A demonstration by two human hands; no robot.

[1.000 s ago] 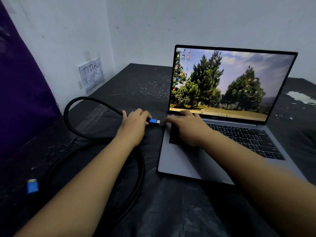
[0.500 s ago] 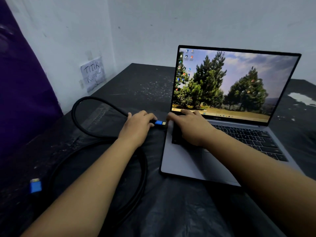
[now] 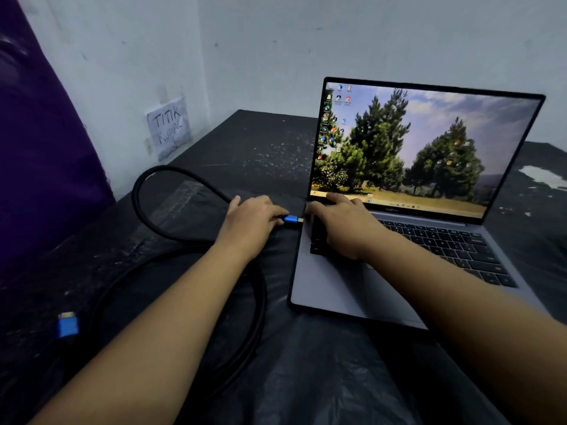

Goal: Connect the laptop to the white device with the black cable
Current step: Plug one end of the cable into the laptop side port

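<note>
An open grey laptop (image 3: 343, 289) with a lit screen stands on the black-covered table. My left hand (image 3: 251, 222) grips the black cable (image 3: 144, 191) just behind its blue plug (image 3: 291, 219), whose metal tip touches the laptop's left edge. My right hand (image 3: 343, 228) lies flat on the left part of the keyboard, pressing the laptop down. The cable loops behind my left arm and ends in a second blue plug (image 3: 67, 325) lying loose at the left. No white device is in view.
The table (image 3: 270, 145) is covered in black plastic sheet and stands in a corner of white walls. A paper note (image 3: 168, 127) is taped to the left wall. A purple cloth (image 3: 40, 167) hangs at the far left. A white patch (image 3: 543, 176) lies at the right.
My left hand has pushed the blue plug to the right, from a small gap to touching the laptop's left edge. My right hand has stayed on the keyboard.
</note>
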